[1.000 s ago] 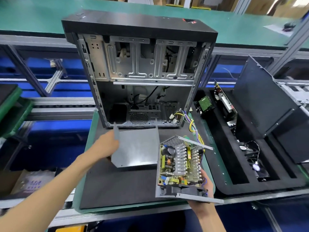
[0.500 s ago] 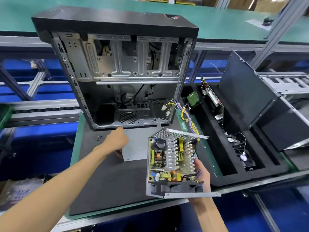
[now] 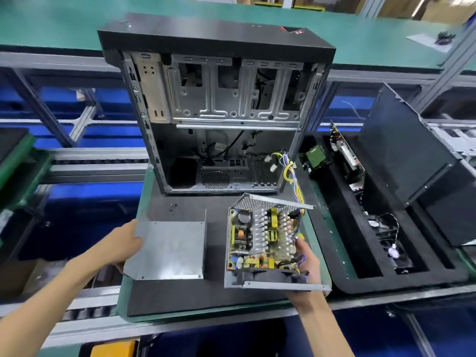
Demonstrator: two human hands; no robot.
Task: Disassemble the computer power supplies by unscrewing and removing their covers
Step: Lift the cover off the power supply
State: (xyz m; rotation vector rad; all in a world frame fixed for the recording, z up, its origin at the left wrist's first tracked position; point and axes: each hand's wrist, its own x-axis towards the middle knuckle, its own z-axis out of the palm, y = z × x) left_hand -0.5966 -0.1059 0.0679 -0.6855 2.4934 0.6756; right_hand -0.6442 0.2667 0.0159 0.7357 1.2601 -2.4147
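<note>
Both hands full: left hand [image 3: 121, 244] grips loose cover [image 3: 171, 249], right hand [image 3: 306, 261] clamps open PSU [image 3: 265, 240]. Tilted, could slip; bare board w/ caps near fingers.

Green-edged tray [image 3: 144, 202] with black foam mat [image 3: 211, 292] sat on roller conveyor [image 3: 85, 311]. Open computer case [image 3: 219, 104] stood upright on mat's far end, its open side toward camera. Small dark screw-like bits [image 3: 173, 206] lay on mat just before case. Second tray with black foam insert [image 3: 342, 266] stood beside it on right, its compartments holding circuit boards [image 3: 346, 155], fan [image 3: 386, 228], dark panels [image 3: 407, 140].
</note>
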